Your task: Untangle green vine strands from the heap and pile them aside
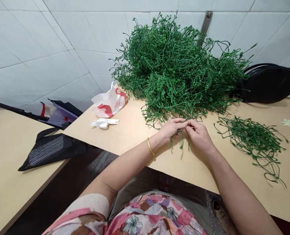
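Note:
My left hand [172, 130] and my right hand [198, 133] meet at the fingertips over the table, just in front of a big heap of green artificial stems [179, 68]. Between them a few green artificial stems [181, 139] hang down, their budded tips loose below my palms. The fingers of my left hand are curled around these stems. My right thumb and forefinger pinch at the same spot, touching the left fingers. A smaller pile of the same stems [254, 135] lies flat to the right of my right hand.
On the tan table [132, 137], a red and white wrapper [110, 101] and a crumpled white tissue [104, 123] lie to the left. A black bag [272, 83] stands at the back right, near a pale flower piece [286, 122]. Black mesh item [49, 151] sits on another table at left.

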The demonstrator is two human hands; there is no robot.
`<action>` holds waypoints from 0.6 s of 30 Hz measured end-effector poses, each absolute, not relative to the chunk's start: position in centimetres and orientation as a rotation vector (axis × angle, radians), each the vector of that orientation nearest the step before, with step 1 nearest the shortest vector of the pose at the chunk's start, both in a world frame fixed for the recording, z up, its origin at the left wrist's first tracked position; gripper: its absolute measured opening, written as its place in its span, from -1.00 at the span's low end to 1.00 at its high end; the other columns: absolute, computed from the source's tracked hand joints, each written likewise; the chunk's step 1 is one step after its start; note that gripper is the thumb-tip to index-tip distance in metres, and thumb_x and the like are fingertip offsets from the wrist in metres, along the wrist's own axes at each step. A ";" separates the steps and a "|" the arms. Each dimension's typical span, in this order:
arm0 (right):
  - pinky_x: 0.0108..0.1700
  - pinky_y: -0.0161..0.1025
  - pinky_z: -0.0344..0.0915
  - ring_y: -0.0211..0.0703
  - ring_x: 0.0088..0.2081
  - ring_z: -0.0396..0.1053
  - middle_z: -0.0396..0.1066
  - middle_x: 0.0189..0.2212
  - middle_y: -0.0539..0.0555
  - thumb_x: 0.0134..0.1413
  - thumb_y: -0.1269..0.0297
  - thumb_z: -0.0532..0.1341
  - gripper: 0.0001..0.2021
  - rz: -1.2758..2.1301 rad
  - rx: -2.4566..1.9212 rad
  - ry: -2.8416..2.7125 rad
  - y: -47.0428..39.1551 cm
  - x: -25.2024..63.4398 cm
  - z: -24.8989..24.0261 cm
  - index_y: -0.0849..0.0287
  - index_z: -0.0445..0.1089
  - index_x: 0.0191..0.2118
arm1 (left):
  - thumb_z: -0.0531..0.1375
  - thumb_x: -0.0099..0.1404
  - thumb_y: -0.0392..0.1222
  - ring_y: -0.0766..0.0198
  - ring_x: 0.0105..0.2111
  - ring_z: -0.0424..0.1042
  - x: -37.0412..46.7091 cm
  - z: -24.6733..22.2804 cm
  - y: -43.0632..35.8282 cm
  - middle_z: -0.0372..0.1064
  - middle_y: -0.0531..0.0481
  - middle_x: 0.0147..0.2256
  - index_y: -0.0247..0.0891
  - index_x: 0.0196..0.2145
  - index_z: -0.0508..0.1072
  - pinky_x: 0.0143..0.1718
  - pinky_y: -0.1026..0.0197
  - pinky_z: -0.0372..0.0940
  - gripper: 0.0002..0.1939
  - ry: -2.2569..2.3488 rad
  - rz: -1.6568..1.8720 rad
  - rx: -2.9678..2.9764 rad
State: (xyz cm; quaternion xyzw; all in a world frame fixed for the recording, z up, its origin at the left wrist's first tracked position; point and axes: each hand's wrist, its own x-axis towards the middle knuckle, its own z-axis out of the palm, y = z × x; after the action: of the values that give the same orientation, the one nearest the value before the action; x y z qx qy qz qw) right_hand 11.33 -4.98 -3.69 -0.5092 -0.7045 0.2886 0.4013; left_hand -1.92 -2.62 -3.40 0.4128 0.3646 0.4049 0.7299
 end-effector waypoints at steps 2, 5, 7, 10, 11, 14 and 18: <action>-0.28 -0.26 0.19 -0.20 -0.37 0.28 0.34 -0.49 0.01 0.06 0.29 0.05 -0.85 0.717 -1.288 -1.753 -5.0 11.2 -3.8 0.17 0.31 -0.42 | 0.31 -0.03 -0.20 0.52 -0.69 0.08 -1.7 -3.4 -2.7 0.15 0.13 -0.67 -0.34 -0.44 0.44 -0.69 0.37 -0.12 -0.81 0.845 0.930 0.857; -0.32 -0.28 0.16 -0.22 -0.40 0.25 0.32 -0.50 -0.01 0.07 0.31 0.03 -0.86 0.672 -1.290 -1.743 -5.0 10.9 -4.0 0.16 0.30 -0.41 | 0.27 0.01 -0.26 0.51 -0.69 0.10 -1.4 -3.5 -2.8 0.18 0.12 -0.66 -0.33 -0.44 0.44 -0.68 0.36 -0.09 -0.88 0.865 0.981 0.784; -0.35 -0.29 0.15 -0.24 -0.44 0.23 0.31 -0.51 -0.02 0.09 0.31 0.02 -0.86 0.588 -1.310 -1.779 -5.1 10.8 -4.1 0.15 0.29 -0.40 | 0.26 0.01 -0.27 0.51 -0.69 0.10 -1.3 -3.7 -2.8 0.19 0.12 -0.65 -0.33 -0.47 0.42 -0.68 0.36 -0.08 -0.90 0.855 1.014 0.754; -0.35 -0.29 0.14 -0.22 -0.43 0.24 0.34 -0.48 0.02 0.14 0.31 -0.02 -0.82 0.396 -1.327 -1.894 -5.1 10.6 -4.3 0.15 0.30 -0.37 | 0.27 0.02 -0.24 0.52 -0.70 0.08 -1.2 -4.0 -2.7 0.18 0.13 -0.65 -0.32 -0.49 0.40 -0.70 0.36 -0.10 -0.88 0.849 1.057 0.733; -0.34 -0.29 0.13 -0.21 -0.40 0.26 0.36 -0.45 0.05 0.16 0.32 -0.04 -0.80 0.323 -1.325 -1.948 -5.1 10.6 -4.4 0.15 0.31 -0.34 | 0.26 0.03 -0.24 0.52 -0.71 0.07 -1.1 -4.1 -2.7 0.17 0.14 -0.66 -0.32 -0.52 0.38 -0.70 0.36 -0.10 -0.88 0.859 1.065 0.729; -0.39 -0.30 0.07 -0.19 -0.39 0.27 0.41 -0.36 0.09 0.17 0.35 -0.06 -0.77 0.054 -1.381 -2.102 -5.2 10.7 -4.3 0.15 0.34 -0.26 | 0.20 0.10 -0.26 0.51 -0.74 0.04 -0.9 -4.1 -2.8 0.10 0.15 -0.71 -0.31 -0.59 0.29 -0.71 0.35 -0.09 -0.82 0.913 1.065 0.725; -0.49 -0.28 -0.08 -0.24 -0.54 0.16 0.37 -0.50 0.06 0.14 0.36 -0.04 -0.77 -0.283 -1.447 -2.203 -6.3 10.5 -3.6 0.16 0.36 -0.37 | 0.15 0.14 -0.31 0.50 -0.75 0.05 -1.0 -3.7 -2.6 0.09 0.14 -0.71 -0.30 -0.62 0.24 -0.71 0.36 -0.07 -0.78 0.963 1.054 0.747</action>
State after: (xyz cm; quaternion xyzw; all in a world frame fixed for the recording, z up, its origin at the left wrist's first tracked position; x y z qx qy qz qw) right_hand 10.51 -6.31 -3.61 -0.5295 -0.8061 -0.1035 0.2430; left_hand -0.98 -2.58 -3.71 0.3345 0.4310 0.4717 0.6927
